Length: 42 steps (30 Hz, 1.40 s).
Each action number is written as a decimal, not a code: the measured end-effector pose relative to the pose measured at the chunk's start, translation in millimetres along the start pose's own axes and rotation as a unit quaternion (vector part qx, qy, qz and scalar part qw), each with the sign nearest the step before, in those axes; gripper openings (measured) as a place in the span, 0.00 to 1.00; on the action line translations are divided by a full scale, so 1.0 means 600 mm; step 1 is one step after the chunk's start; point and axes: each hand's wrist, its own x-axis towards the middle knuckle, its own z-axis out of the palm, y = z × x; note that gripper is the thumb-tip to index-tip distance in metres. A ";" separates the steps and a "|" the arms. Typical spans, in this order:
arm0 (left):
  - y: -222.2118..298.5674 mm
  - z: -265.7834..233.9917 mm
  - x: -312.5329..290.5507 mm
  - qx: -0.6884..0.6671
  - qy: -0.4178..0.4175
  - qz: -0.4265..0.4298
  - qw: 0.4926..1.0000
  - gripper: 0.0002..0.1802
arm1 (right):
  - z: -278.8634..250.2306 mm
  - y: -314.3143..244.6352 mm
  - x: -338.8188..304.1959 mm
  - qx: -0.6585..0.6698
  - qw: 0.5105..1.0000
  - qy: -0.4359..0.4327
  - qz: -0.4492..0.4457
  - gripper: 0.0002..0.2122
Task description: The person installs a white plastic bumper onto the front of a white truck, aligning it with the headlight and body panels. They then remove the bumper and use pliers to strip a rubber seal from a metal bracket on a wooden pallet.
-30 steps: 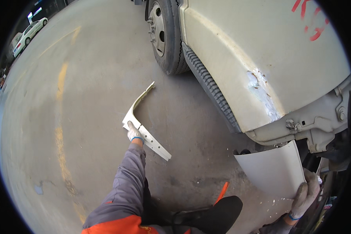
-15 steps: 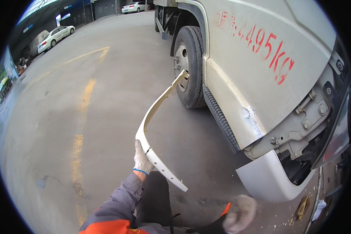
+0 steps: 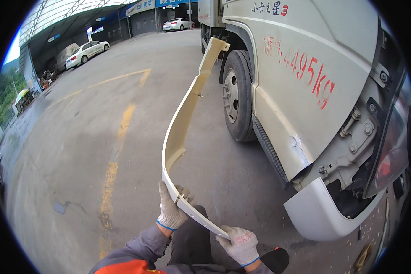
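A long, curved off-white trim panel (image 3: pixel 172 132) stands up in front of me, its far end notched and bent. Around its lower part my left hand (image 3: pixel 171 211), in a white knit glove with a blue cuff, is closed near a seam in the strip. At the panel's near tip, my right hand (image 3: pixel 240 245) grips the end, wearing a similar glove with red marks on the back. The panel's inner, cream side faces right and shows small clips. Parts of the left fingers lie behind the strip.
To the right stands a beige truck cab (image 3: pixel 287 105) with chipped paint at its lower corner. Its front wheel (image 3: pixel 236 98), exposed brackets (image 3: pixel 358 137) and silver bumper corner (image 3: pixel 322 212) are beside me. White cars (image 3: pixel 87 52) stand farther back. A yellow line (image 3: pixel 109 182) runs along the floor.
My right hand has come from the lower right onto the panel's near end. The panel's far end has risen and its inner side shows more. The view has tilted up.
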 end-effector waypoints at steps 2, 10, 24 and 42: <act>0.001 0.021 -0.006 0.060 -0.089 0.030 0.994 0.40 | -0.018 0.004 -0.002 -0.009 1.000 0.009 -0.007 0.14; -0.024 0.116 -0.038 0.198 -0.168 0.149 0.954 0.38 | -0.051 0.008 -0.015 0.007 0.997 0.073 -0.031 0.14; -0.043 0.129 -0.065 0.256 -0.257 0.081 0.928 0.51 | -0.133 0.017 -0.041 0.037 0.993 0.100 -0.044 0.15; -0.039 0.248 0.063 0.333 -0.314 0.058 0.887 0.32 | -0.425 0.055 -0.187 -0.025 0.996 -0.058 0.057 0.15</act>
